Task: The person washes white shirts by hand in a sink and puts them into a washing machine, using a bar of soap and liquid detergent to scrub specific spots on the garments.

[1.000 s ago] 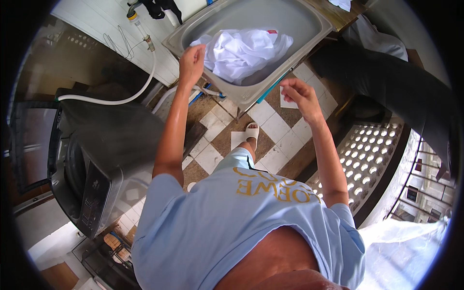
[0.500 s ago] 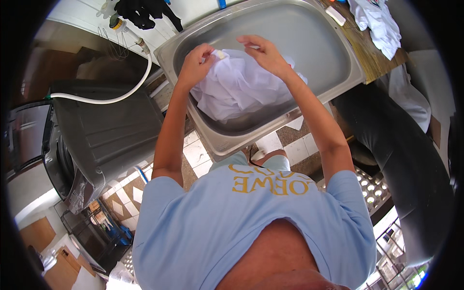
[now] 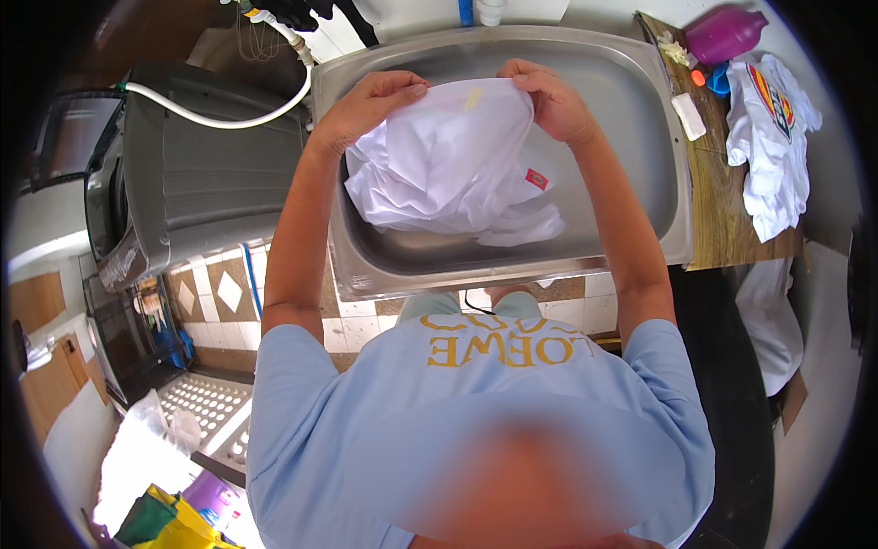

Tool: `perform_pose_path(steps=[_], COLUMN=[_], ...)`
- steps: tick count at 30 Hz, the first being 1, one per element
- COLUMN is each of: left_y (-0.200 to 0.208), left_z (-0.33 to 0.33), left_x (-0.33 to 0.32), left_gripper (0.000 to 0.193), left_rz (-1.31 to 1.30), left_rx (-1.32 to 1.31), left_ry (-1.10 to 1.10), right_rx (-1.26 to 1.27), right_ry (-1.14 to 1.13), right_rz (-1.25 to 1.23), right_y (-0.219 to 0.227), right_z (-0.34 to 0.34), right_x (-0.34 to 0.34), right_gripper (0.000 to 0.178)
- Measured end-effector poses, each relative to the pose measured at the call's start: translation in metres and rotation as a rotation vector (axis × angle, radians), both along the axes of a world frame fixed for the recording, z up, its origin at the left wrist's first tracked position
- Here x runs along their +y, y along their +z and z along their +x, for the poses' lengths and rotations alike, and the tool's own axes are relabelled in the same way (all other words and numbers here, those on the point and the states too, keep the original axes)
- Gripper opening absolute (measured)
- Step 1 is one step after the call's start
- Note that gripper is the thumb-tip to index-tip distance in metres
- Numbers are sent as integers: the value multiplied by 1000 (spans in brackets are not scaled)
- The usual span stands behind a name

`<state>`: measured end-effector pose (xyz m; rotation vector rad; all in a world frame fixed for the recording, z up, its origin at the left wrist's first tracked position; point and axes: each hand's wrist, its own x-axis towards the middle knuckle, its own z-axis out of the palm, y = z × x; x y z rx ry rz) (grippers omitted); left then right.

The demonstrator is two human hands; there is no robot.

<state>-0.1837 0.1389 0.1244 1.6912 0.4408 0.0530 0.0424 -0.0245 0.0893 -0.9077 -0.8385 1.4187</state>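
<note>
Pinching white cloth (image 3: 444, 156), left hand (image 3: 373, 107) and right hand (image 3: 556, 102) angle inward.

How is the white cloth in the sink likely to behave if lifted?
The white cloth is probably floppy: it falls in loose folds below the edge held between the left hand and right hand. It looks thin, so likely light, though I can't tell whether it's wet. Its crumpled lower part, lying in the sink, would probably trail.
</note>
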Motion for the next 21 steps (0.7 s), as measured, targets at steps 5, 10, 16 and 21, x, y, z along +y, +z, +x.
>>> perform_pose_path(steps=[5, 10, 16, 21], left_y=[4, 15, -9, -77], left_z=[7, 18, 51, 90], left_x=[-28, -46, -61, -54], left_gripper=[21, 17, 18, 30], left_rz=[12, -1, -233, -8], left_rx=[-92, -206, -303, -196], left_ry=[133, 216, 353, 493], right_rx=[-53, -61, -308, 59], right_ry=[92, 125, -34, -465], right_rz=[35, 41, -102, -162], right_y=[12, 25, 27, -27], right_z=[28, 37, 28, 24], right_x=[-17, -31, -42, -38], right_gripper=[14, 11, 17, 19])
